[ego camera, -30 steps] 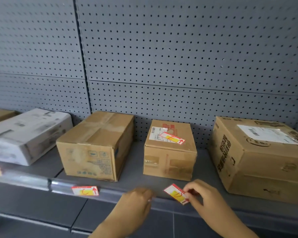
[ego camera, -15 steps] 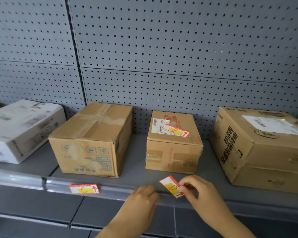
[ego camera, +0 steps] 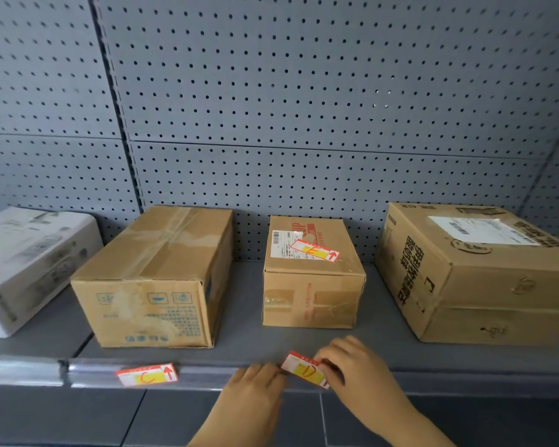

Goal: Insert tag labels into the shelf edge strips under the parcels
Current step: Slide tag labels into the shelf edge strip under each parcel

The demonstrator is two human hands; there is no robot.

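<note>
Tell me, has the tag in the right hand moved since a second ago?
Barely: the tag still sits tilted at the shelf edge strip, below the small box.

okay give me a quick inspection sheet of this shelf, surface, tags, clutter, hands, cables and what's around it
Surface: grey shelf with a clear edge strip.
Job's things: tag C sits in the strip; tag D held tilted at the strip; tag E lies on the small middle box.
Clutter: nothing seen.
Grippers: right hand pinches tag D; left hand rests at the strip, fingers curled.
Cables: nothing seen.
Surroundings: grey pegboard; other parcels alongside.
</note>
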